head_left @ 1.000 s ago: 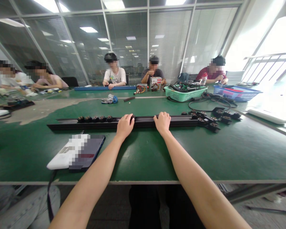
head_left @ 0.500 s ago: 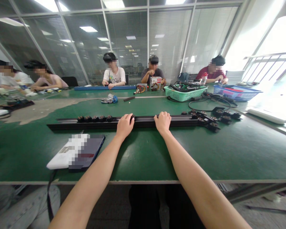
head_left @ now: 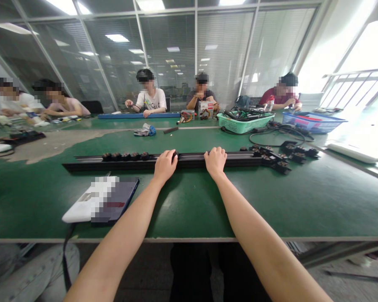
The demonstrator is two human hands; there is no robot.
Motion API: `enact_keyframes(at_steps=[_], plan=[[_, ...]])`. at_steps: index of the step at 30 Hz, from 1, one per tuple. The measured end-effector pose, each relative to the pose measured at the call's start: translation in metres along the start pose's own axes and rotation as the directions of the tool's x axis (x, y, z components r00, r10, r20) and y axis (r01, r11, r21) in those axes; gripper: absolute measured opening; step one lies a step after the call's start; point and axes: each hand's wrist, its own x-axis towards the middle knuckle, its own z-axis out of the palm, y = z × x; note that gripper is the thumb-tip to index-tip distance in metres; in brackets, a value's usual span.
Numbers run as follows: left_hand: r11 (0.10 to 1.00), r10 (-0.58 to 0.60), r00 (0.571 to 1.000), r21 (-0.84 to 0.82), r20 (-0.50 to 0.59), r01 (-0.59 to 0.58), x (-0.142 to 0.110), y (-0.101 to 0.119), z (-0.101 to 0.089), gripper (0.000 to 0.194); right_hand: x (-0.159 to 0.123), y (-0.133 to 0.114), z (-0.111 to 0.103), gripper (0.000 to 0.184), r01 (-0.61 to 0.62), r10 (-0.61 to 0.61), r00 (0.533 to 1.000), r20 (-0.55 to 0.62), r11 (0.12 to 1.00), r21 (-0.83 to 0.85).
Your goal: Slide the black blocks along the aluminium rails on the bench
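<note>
A long black rail (head_left: 189,162) lies crosswise on the green table in front of me. My left hand (head_left: 165,165) is closed around a small black module (head_left: 175,155) on the rail, its dark edge showing by the thumb and fingers. Farther right, my right hand (head_left: 216,160) curls its fingers over the rail; whether a module is beneath them is hidden. To the left of my hands, several black modules (head_left: 126,156) sit in a row along the rail. A cluster of similar loose modules (head_left: 280,161) lies around its right end.
A phone-like white device (head_left: 74,212) and a dark flat case (head_left: 132,188) lie nearer on the left. Behind the rail are a bundled cloth (head_left: 148,130), a green basket of cables (head_left: 245,125) and a blue basket (head_left: 315,123). Several people sit across the table.
My hands and the rail stay nearly still. Across the table, the person in the white printed shirt has raised a hand off the blue bar.
</note>
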Motion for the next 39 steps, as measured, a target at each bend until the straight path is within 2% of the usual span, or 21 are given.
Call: enact_keyframes(at_steps=[10,18,39], plan=[[1.000,0.009,1.000,-0.011,-0.017,-0.009,-0.0004,-0.0015,0.0013,0.041,-0.0015,0.0001,-0.0002,0.029,-0.014,0.014,0.999,-0.041,1.000,0.001],[1.000,0.009,1.000,-0.010,-0.007,-0.009,-0.0001,-0.0003,0.0006,0.040,-0.0010,0.0002,-0.0043,0.032,-0.034,0.033,0.999,-0.002,0.999,-0.016],[1.000,0.015,1.000,-0.009,-0.019,-0.015,-0.0002,-0.0006,0.0008,0.041,-0.0015,-0.0001,-0.0065,0.031,-0.052,0.052,0.998,-0.018,0.999,-0.001]])
